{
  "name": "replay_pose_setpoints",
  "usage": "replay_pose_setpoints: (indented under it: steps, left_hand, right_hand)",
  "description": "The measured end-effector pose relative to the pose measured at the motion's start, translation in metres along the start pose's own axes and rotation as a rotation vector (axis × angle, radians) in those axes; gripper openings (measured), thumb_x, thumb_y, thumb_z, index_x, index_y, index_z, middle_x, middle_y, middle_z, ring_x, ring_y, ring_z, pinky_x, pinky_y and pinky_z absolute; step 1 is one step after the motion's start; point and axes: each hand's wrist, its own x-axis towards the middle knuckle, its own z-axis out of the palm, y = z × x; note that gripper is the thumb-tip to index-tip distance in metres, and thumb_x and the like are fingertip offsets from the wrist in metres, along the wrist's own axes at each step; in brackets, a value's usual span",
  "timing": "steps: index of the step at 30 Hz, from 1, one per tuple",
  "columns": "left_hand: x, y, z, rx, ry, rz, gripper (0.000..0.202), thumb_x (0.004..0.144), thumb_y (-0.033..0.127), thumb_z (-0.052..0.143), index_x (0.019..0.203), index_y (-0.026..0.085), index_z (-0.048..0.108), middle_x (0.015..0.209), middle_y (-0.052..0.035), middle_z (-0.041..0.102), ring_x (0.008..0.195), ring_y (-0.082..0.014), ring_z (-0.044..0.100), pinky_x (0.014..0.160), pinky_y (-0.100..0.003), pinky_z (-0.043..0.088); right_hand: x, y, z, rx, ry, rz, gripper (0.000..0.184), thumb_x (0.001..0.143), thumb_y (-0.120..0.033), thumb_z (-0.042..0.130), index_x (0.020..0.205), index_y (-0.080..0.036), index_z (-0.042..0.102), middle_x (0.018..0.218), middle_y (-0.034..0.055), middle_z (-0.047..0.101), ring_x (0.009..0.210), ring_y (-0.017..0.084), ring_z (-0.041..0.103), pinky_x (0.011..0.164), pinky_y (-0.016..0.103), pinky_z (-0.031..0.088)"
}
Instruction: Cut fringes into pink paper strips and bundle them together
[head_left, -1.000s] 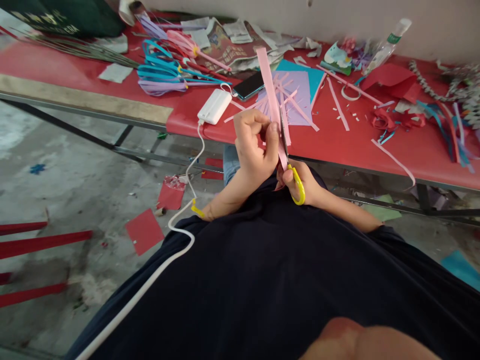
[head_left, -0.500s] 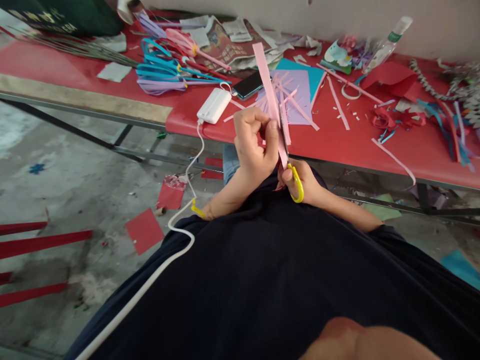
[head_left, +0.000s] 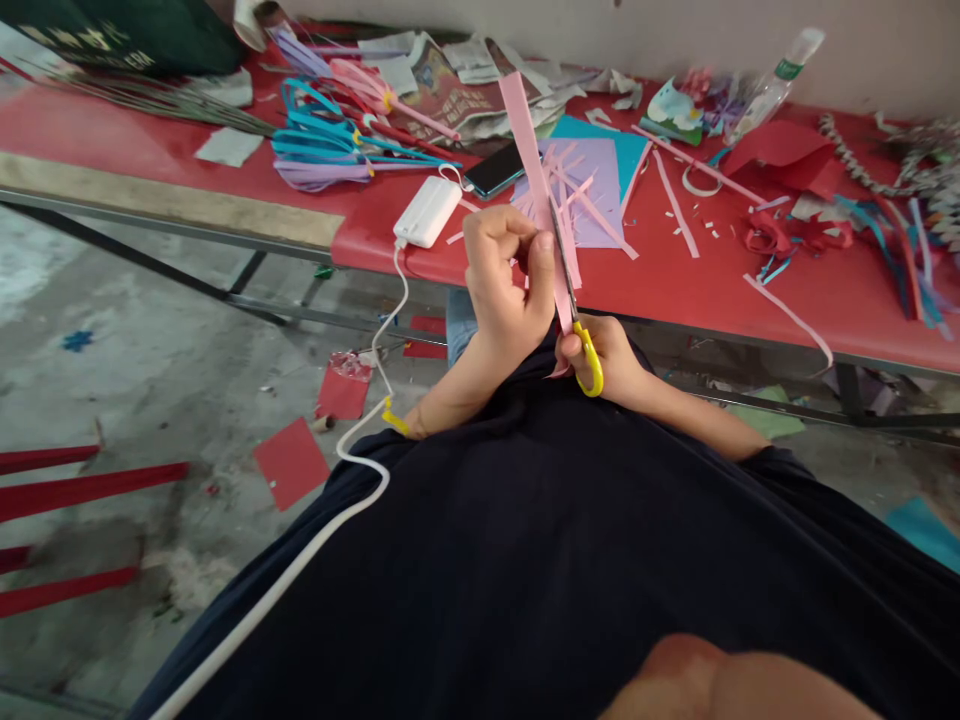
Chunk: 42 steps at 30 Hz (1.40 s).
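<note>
My left hand (head_left: pixel 504 285) pinches a long pink paper strip (head_left: pixel 525 150) that stands upright in front of the red table (head_left: pixel 675 290). My right hand (head_left: pixel 611 362) grips yellow-handled scissors (head_left: pixel 583 340), whose blades run up along the strip's right edge just beside my left thumb. Both hands are close together over my lap, at the table's near edge. Cut pink strips lie on a lilac sheet (head_left: pixel 592 190) right behind the hands.
A white power bank (head_left: pixel 429 211) with a white cable (head_left: pixel 375 400) and a phone (head_left: pixel 495 170) lie left of the hands. Blue and purple paper flowers (head_left: pixel 330 150), red scraps (head_left: pixel 780 160), a bottle (head_left: pixel 772 85) and newspapers crowd the table. Red paper pieces (head_left: pixel 290 462) lie on the concrete floor.
Both hands and the strip have shifted slightly up and left; the scissors have advanced a little along the pink strip.
</note>
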Motion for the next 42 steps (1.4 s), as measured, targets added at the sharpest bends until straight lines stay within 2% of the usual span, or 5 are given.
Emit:
replay_pose_setpoints:
  steps: [5, 17, 24, 28, 42]
  left_hand:
    - [-0.006, -0.004, -0.004, -0.056, -0.075, -0.207, 0.035, 0.104, 0.058, 0.064, 0.114, 0.028, 0.05, 0.097, -0.002, 0.058, 0.075, -0.0135, 0.063, 0.069, -0.032, 0.052]
    - [0.003, 0.006, 0.002, -0.066, 0.002, 0.048, 0.024, 0.106, 0.044, 0.066, 0.118, 0.027, 0.054, 0.089, 0.0005, 0.057, 0.061, -0.0095, 0.052, 0.056, -0.027, 0.041]
    - [-0.001, 0.004, 0.002, -0.15, -0.053, -0.138, 0.028, 0.104, 0.051, 0.066, 0.115, 0.03, 0.051, 0.093, -0.0003, 0.053, 0.061, -0.0109, 0.05, 0.057, -0.029, 0.042]
    - [-0.007, 0.006, 0.001, -0.173, -0.12, -0.108, 0.022, 0.107, 0.043, 0.065, 0.117, 0.028, 0.052, 0.091, 0.0001, 0.052, 0.058, -0.0089, 0.05, 0.053, -0.027, 0.04]
    - [-0.018, 0.012, -0.005, -0.063, -0.232, -0.121, 0.023, 0.11, 0.047, 0.06, 0.111, 0.024, 0.054, 0.092, 0.0006, 0.055, 0.066, -0.008, 0.059, 0.066, -0.026, 0.055]
  right_hand:
    - [0.001, 0.001, 0.0, 0.025, 0.001, 0.009, 0.069, 0.091, -0.084, 0.061, 0.071, -0.017, 0.06, 0.06, 0.004, 0.066, 0.049, 0.013, 0.064, 0.046, 0.024, 0.045]
    - [0.0, 0.01, 0.001, 0.013, -0.065, -0.082, 0.078, 0.09, -0.092, 0.049, 0.083, -0.016, 0.066, 0.077, 0.0084, 0.07, 0.066, 0.017, 0.068, 0.061, 0.03, 0.055]
    - [0.0, 0.012, -0.001, 0.009, -0.074, -0.096, 0.078, 0.091, -0.092, 0.046, 0.077, -0.018, 0.067, 0.075, 0.0071, 0.07, 0.065, 0.018, 0.069, 0.06, 0.031, 0.054]
    - [-0.001, 0.012, -0.001, 0.012, -0.055, -0.083, 0.078, 0.091, -0.092, 0.045, 0.078, -0.019, 0.068, 0.076, 0.008, 0.071, 0.066, 0.018, 0.069, 0.061, 0.031, 0.055]
    - [-0.005, 0.017, 0.0, 0.079, 0.004, -0.054, 0.072, 0.093, -0.089, 0.048, 0.081, -0.019, 0.064, 0.071, 0.0044, 0.068, 0.062, 0.017, 0.072, 0.054, 0.028, 0.055]
